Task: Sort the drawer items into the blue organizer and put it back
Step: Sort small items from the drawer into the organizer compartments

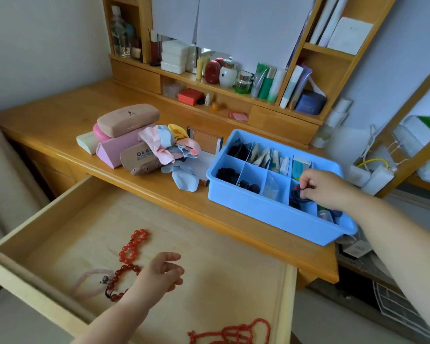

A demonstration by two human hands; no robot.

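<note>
Desk's blue organizer (258, 207): right hand (320, 187) pinches dark cord (299, 194); left hand (159, 274) slack, empty.

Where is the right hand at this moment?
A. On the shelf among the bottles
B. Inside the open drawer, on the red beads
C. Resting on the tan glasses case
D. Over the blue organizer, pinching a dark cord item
D: the right hand pinches a dark cord item over a front compartment of the blue organizer.

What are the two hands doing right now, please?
Left hand: open, fingers relaxed, over the wooden drawer.
Right hand: pinching a dark beaded cord in the blue plastic organizer.
</note>
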